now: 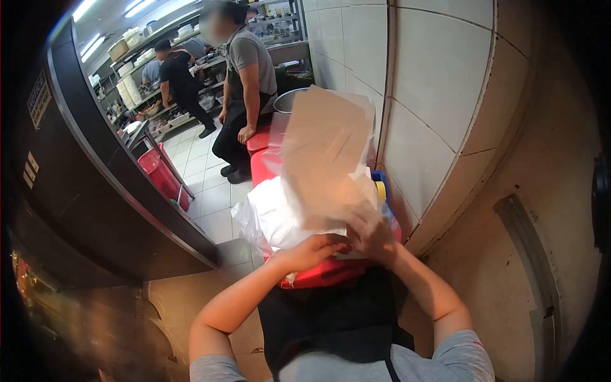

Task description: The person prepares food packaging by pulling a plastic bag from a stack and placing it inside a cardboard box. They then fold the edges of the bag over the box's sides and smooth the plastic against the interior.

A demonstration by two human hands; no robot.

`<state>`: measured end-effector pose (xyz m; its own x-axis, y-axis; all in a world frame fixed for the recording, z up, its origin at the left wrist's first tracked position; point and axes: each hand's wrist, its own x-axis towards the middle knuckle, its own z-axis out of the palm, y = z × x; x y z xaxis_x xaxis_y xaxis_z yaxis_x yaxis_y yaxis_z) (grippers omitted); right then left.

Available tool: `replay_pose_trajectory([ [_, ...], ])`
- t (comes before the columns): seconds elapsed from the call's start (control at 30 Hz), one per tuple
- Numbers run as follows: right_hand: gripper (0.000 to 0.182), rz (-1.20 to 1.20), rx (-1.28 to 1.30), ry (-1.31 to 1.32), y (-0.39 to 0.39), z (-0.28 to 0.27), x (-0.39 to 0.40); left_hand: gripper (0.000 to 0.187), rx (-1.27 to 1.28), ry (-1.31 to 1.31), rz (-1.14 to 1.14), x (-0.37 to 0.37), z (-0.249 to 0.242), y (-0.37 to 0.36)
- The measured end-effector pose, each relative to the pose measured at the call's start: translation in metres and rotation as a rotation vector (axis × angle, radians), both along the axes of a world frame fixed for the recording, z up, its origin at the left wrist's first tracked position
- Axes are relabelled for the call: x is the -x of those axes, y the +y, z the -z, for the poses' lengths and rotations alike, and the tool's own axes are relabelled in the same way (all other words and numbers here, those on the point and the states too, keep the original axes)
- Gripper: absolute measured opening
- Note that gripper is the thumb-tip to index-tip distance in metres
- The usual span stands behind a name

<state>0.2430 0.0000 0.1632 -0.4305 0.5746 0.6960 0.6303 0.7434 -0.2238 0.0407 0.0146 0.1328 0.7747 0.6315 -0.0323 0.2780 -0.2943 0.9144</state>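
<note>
Clear plastic bag (328, 149), held upright in front of the wearer, is gripped at its lower edge by both hands: left hand (316, 249) and right hand (371, 234) closed on it. It stands over white bags (273, 216) piled on a red bin (324, 272) beside the tiled wall (439, 83). Beyond, a person in a grey shirt (251, 63) leans by a steel pot (287, 100).

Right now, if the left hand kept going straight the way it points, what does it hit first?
The left hand points toward the right hand, so it likely meets that first, at the bottom edge of the brown paper sheet both hold. Depth is unclear.
</note>
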Motion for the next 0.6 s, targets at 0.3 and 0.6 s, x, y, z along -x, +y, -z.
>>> replay_pose_trajectory([
  [0.3,0.016,-0.136,0.219,-0.315,-0.031,0.029,0.011,0.038,0.305,0.136,-0.164,-0.009,-0.039,-0.044],
  [0.6,0.025,-0.121,0.295,-0.345,-0.051,0.030,0.015,0.051,1.150,-0.496,-0.094,-0.026,-0.065,-0.022],
])
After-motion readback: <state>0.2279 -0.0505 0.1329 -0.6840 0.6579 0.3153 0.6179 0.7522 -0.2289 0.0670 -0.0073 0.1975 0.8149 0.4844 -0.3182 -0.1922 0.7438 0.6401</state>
